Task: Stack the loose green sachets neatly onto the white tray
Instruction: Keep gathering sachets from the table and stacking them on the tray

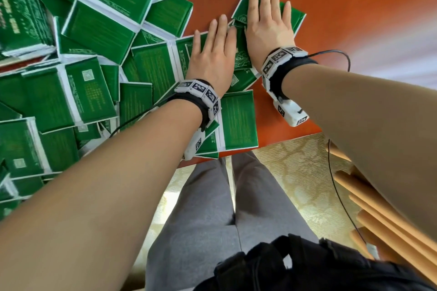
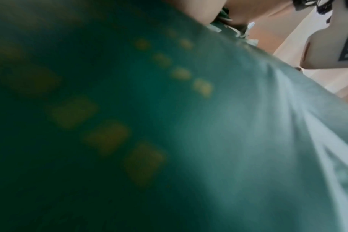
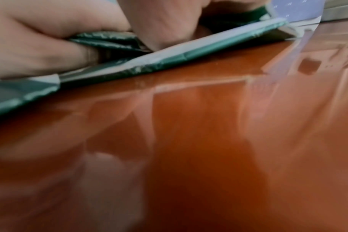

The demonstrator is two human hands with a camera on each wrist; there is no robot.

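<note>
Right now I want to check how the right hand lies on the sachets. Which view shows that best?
The head view: the right hand lies flat with straight fingers on green sachets at the pile's edge. The right wrist view shows only blurred fingers pressing on sachets from table level. The left wrist view shows mostly one blurred sachet.

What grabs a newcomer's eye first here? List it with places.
The sprawling heap of green sachets covering the left of the orange table. Next, both hands pressed flat side by side on sachets near the table's middle: left hand, right hand, each wrist wearing a marker-covered band.
</note>
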